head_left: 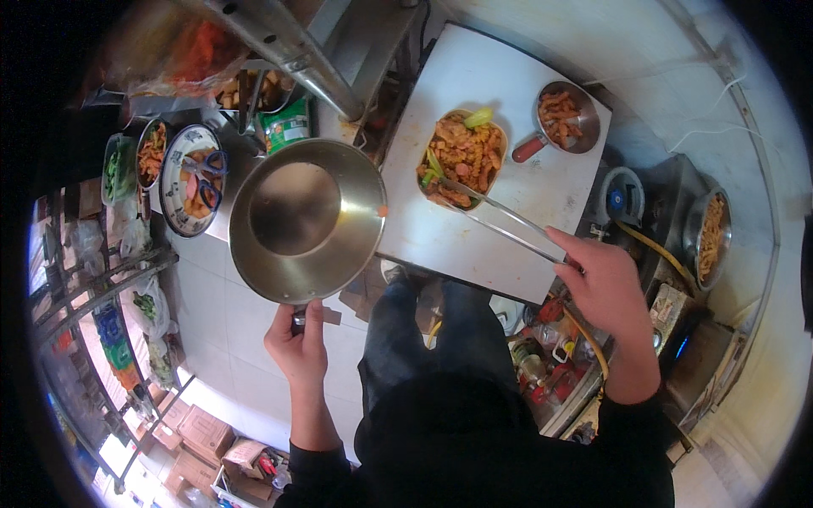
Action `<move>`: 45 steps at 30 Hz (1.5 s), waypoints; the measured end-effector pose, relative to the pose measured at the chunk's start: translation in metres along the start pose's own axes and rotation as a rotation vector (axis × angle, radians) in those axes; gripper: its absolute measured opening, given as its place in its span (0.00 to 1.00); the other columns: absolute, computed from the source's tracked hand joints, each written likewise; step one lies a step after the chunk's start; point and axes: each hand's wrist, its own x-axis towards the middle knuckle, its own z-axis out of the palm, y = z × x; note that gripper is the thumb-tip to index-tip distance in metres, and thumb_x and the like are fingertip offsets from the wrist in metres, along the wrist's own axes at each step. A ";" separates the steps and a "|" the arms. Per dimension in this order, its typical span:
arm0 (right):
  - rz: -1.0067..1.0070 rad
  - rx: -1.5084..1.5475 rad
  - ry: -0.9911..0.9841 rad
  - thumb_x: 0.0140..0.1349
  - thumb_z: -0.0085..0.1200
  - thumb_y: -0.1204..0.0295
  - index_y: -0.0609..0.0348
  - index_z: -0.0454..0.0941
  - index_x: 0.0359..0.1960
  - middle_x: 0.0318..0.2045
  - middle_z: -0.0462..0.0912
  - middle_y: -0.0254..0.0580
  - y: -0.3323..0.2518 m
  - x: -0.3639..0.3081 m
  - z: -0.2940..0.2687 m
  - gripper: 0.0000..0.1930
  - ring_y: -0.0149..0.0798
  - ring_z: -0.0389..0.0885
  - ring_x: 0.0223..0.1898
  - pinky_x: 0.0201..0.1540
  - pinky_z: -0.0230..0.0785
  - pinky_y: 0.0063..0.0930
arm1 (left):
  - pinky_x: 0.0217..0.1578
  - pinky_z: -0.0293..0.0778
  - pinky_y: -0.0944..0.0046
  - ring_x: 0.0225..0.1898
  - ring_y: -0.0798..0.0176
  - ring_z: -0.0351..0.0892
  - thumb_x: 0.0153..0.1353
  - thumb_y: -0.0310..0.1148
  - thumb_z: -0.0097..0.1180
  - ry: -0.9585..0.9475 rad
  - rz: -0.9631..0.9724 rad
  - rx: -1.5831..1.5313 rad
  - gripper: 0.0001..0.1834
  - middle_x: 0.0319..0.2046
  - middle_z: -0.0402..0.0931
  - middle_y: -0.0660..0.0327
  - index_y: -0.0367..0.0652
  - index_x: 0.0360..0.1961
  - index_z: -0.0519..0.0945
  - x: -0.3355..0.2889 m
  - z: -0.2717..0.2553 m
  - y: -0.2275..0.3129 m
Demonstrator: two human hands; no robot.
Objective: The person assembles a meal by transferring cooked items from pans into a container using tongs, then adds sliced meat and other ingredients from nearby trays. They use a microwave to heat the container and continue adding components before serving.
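My left hand [298,345] is closed round the handle of a steel frying pan [360,190], held out to the left of the white table. Only a small orange scrap shows on the pan's right rim. In my right hand [598,275] are metal tongs [517,222], their tips down at the near edge of a bowl [500,173]. Saucy spiral pasta, meat pieces and green vegetable slices [478,117] fill that bowl, which stands on the white table [508,76]. The tong tips are partly hidden against the food.
A red-handled pan [590,110] with fried strips stands at the table's far right. To the right are a gas burner [621,195] and a bowl of pale strips [707,241]. A plate with blue scissors [203,179] lies left; a metal post [288,51] slants overhead.
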 end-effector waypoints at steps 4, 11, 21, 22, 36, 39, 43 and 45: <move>-0.025 -0.081 0.059 0.59 0.62 0.78 0.50 0.79 0.62 0.36 0.84 0.53 0.010 0.016 0.028 0.26 0.51 0.83 0.34 0.39 0.74 0.38 | 0.24 0.53 0.77 0.25 0.81 0.58 0.68 0.29 0.63 0.048 0.015 -0.071 0.08 0.23 0.69 0.75 0.33 0.40 0.83 -0.004 -0.002 -0.006; 0.021 0.257 0.071 0.60 0.63 0.76 0.51 0.79 0.61 0.33 0.83 0.52 0.025 -0.008 0.018 0.25 0.50 0.82 0.31 0.39 0.74 0.36 | 0.25 0.52 0.76 0.25 0.81 0.58 0.69 0.29 0.62 0.063 -0.065 -0.093 0.08 0.25 0.70 0.76 0.33 0.41 0.83 -0.012 -0.009 -0.014; 0.102 0.354 0.071 0.61 0.63 0.73 0.50 0.79 0.61 0.32 0.83 0.54 0.041 -0.019 0.030 0.24 0.51 0.82 0.31 0.38 0.74 0.37 | 0.23 0.53 0.77 0.22 0.82 0.59 0.68 0.30 0.63 0.061 0.012 -0.075 0.08 0.21 0.70 0.74 0.34 0.39 0.83 -0.010 0.004 -0.012; 0.012 0.315 0.086 0.61 0.62 0.74 0.50 0.79 0.61 0.32 0.83 0.53 0.042 -0.021 0.030 0.24 0.50 0.82 0.31 0.38 0.74 0.36 | 0.23 0.54 0.77 0.22 0.82 0.59 0.68 0.30 0.63 0.045 -0.004 -0.076 0.08 0.21 0.70 0.74 0.34 0.38 0.83 -0.012 0.006 -0.014; 0.365 0.982 -0.020 0.65 0.52 0.77 0.62 0.74 0.66 0.28 0.78 0.31 0.112 -0.083 -0.004 0.26 0.18 0.68 0.22 0.25 0.59 0.14 | 0.31 0.81 0.58 0.29 0.55 0.89 0.62 0.44 0.66 -0.632 -0.120 0.114 0.16 0.28 0.86 0.51 0.42 0.40 0.88 -0.084 0.119 -0.055; 0.299 0.989 -0.043 0.64 0.50 0.78 0.65 0.73 0.66 0.27 0.78 0.35 0.109 -0.086 -0.002 0.26 0.20 0.67 0.18 0.21 0.58 0.15 | 0.34 0.82 0.56 0.31 0.54 0.88 0.63 0.43 0.64 -0.770 -0.115 0.123 0.15 0.30 0.87 0.51 0.44 0.41 0.88 -0.074 0.181 -0.048; 0.168 0.948 -0.119 0.62 0.53 0.76 0.64 0.76 0.63 0.25 0.79 0.32 0.080 -0.076 -0.019 0.25 0.21 0.70 0.20 0.23 0.63 0.16 | 0.44 0.79 0.48 0.42 0.43 0.86 0.67 0.54 0.59 -0.829 0.101 0.086 0.27 0.39 0.85 0.46 0.43 0.55 0.79 -0.055 0.214 -0.035; 0.068 0.888 -0.118 0.62 0.53 0.77 0.67 0.77 0.61 0.23 0.80 0.35 0.047 -0.072 -0.042 0.24 0.22 0.72 0.20 0.24 0.65 0.17 | 0.57 0.73 0.48 0.56 0.41 0.78 0.67 0.57 0.57 -0.724 0.312 0.144 0.37 0.52 0.78 0.40 0.36 0.64 0.71 -0.046 0.202 -0.031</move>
